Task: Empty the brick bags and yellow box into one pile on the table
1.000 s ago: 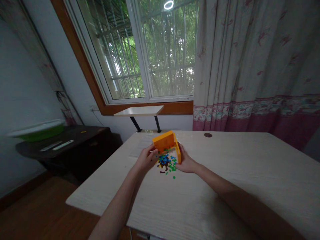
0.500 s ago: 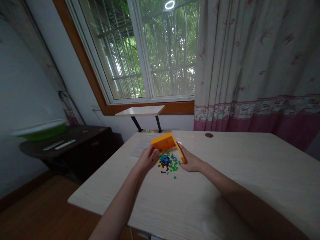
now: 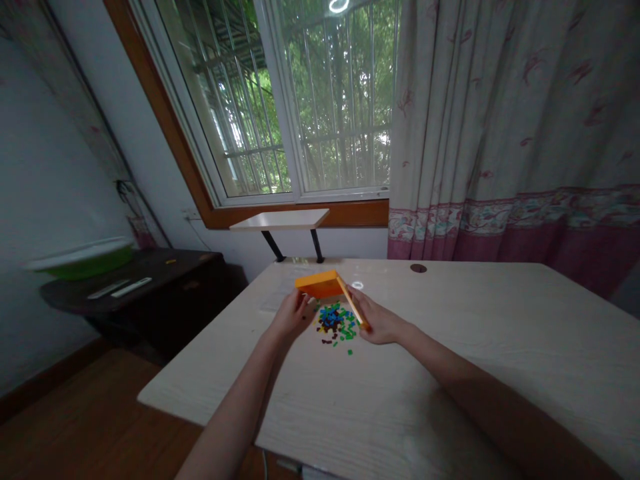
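A yellow-orange plastic box (image 3: 320, 285) is tilted on its side above the table, its open side facing down toward me. My left hand (image 3: 294, 315) is closed on the box's left end, with some fingers hidden behind it. On the other side, my right hand (image 3: 376, 319) grips the right wall of the box. Below the box lies a loose heap of small building blocks (image 3: 333, 320) in blue, green, dark brown and a little yellow. A single green block (image 3: 350, 352) sits apart at the heap's near edge.
The pale wooden table (image 3: 475, 373) carries a small raised shelf (image 3: 280, 220) at its back left. Beneath that shelf lies a clear flat sheet or tray (image 3: 273, 300). A dark side table (image 3: 170, 280) with a green basin (image 3: 90, 260) stands at left.
The box has shifted slightly left and tilted a little more in my hands. The heap of blocks below it looks nearly the same.
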